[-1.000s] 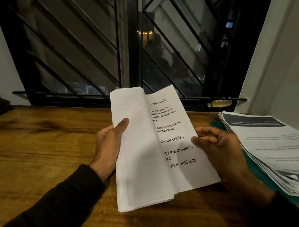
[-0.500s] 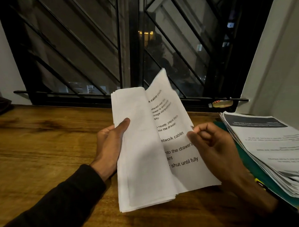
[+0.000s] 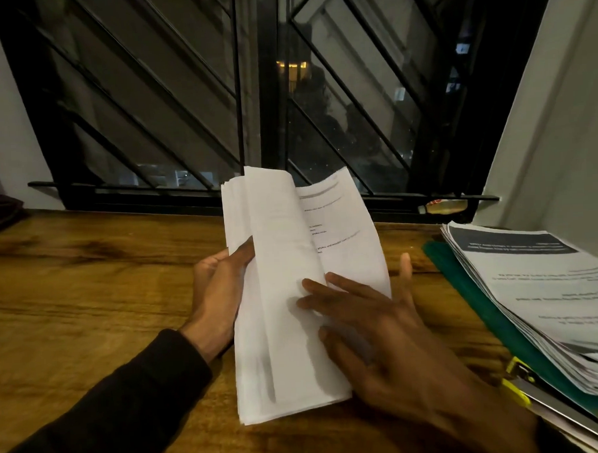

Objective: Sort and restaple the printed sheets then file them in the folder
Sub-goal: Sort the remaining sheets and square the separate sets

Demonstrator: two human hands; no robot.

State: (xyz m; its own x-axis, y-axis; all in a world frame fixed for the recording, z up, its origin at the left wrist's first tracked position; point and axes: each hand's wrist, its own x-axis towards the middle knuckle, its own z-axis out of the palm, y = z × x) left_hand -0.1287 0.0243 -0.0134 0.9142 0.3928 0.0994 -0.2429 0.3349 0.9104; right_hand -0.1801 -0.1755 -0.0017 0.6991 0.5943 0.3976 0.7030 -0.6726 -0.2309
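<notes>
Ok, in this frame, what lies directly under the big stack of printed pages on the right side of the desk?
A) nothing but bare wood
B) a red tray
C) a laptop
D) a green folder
D: the green folder shows along the left edge of the stack of printed pages, between it and the wooden desk.

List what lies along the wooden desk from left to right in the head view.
left hand → held bundle of sheets → right hand → green folder → stack of printed sheets resting on the folder.
</notes>
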